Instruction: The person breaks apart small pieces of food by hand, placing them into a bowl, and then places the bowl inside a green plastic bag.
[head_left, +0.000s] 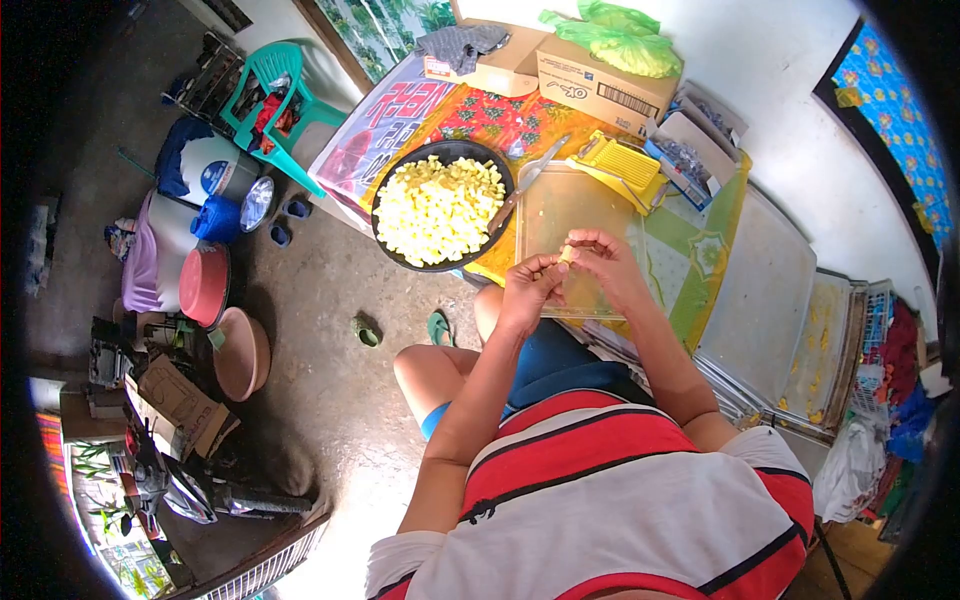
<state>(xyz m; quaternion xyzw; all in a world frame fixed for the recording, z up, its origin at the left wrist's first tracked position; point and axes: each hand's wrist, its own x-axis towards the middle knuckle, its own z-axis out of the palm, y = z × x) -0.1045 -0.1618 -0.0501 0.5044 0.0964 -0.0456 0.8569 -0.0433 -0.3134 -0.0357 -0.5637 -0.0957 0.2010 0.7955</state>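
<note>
My left hand (530, 287) and my right hand (605, 265) meet over a clear, flat plastic tray (545, 195). Between the fingertips of both is a small pale yellow piece (567, 254), its kind too small to make out. Left of the tray stands a round black pan (424, 266), heaped with yellow chunks (440, 205). A knife (530, 178) with a brown handle lies between pan and tray, its blade pointing away from me. Beyond the tray's far right corner sits a yellow slicer-like plastic tool (622, 165).
Cardboard boxes (600, 90) and a green plastic bag (620, 40) line the table's back against the wall. Large flat trays (755, 290) are at my right. A green chair (275, 100), basins (242, 352) and slippers (438, 328) are on the floor to the left.
</note>
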